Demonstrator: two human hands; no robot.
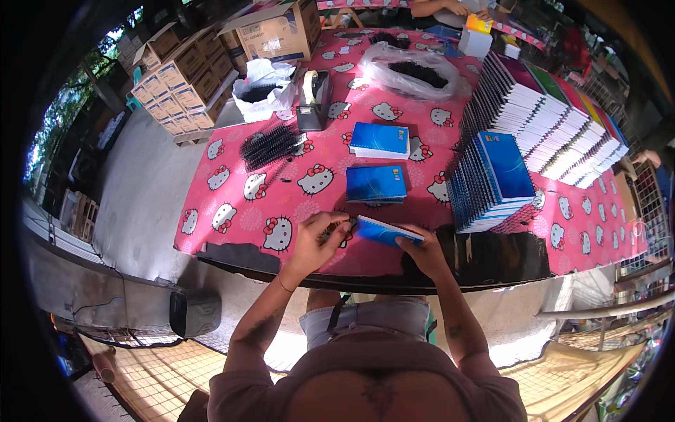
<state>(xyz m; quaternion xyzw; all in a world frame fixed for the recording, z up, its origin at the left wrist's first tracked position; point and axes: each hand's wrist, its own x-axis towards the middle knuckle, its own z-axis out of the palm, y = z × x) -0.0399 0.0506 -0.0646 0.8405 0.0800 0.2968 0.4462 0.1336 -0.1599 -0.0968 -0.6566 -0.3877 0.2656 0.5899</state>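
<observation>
A small blue-covered notebook (385, 233) is tilted up near the table's front edge. My right hand (425, 252) grips it by its right end, thumb on the cover. Beside its left edge, my left hand (321, 238) has thumb and fingers curled toward each other. Something thin and dark shows by those fingertips, too small to name for sure. Just beyond lie two low piles of blue notebooks, a nearer one (376, 184) and a farther one (380, 140). Black spiral binding coils (270, 145) lie heaped to the left.
Tall stacks of blue spiral notebooks (508, 167) and multicoloured notebooks (555, 116) stand at the right. A tape dispenser (313, 105), a white bag (264, 90) and a clear plastic bag (380, 76) of black coils sit farther back. Cardboard boxes (275, 35) stand behind. Another person's hands (460, 8) show at the far end.
</observation>
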